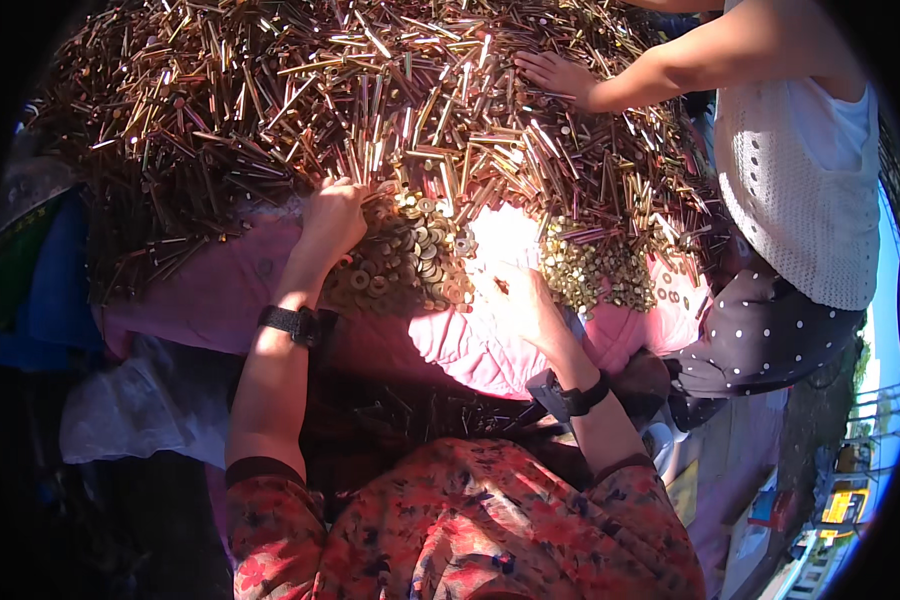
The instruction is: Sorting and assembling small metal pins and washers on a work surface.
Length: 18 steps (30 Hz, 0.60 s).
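A wide heap of long metal bolts (390, 90) covers the pink quilted cloth (470, 345). At the heap's near edge my left hand (333, 218) is closed, fingertips among the bolts; what it grips is hidden. To its right lies a pile of flat brass-coloured washers (430, 255). My right hand (520, 300) hovers over or rests on the cloth between the washers and a pile of small brass-coloured nuts (595, 265). Its fingers are curled together in strong glare, and I cannot make out anything in them.
At the far right another person's hand (560, 78) lies on the bolt heap, close to that person's white knitted top (795, 200). A few loose washers (673, 296) sit at the cloth's right side. A clear plastic bag (145, 405) hangs at the lower left.
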Tool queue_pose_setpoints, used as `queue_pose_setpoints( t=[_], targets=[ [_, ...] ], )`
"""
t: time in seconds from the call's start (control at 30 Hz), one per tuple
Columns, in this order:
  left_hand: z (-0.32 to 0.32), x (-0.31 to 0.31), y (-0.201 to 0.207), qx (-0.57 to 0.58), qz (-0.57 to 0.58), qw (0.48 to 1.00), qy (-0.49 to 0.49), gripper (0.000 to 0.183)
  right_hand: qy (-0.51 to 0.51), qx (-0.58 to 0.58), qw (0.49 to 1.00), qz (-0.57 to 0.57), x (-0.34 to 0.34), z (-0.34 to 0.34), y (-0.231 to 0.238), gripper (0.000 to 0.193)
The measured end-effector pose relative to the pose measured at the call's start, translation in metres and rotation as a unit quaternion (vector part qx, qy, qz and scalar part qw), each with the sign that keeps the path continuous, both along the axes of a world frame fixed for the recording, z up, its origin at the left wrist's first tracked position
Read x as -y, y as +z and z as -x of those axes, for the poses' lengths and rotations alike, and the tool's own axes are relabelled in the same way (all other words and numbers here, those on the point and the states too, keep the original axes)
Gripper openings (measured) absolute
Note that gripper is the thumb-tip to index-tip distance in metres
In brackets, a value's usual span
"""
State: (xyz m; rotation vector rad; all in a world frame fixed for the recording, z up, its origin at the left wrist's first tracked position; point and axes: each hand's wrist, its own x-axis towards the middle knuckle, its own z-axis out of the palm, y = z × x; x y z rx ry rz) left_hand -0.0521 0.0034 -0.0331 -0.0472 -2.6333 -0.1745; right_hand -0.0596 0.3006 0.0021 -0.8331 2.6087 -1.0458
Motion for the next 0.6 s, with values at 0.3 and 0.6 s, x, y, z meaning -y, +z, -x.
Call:
queue_pose_setpoints(
  t=[0.3,0.6],
  targets=[
    [-0.016,0.008,0.027,0.038,-0.267,0.961,0.054,0.018,0.006,-0.023,1.000,0.017,0.025,0.025,-0.005,0.023],
    [0.007,0.027,-0.018,-0.075,-0.163,0.970,0.163,0.021,-0.012,-0.086,0.996,-0.009,0.050,0.040,-0.008,0.019]
  ],
)
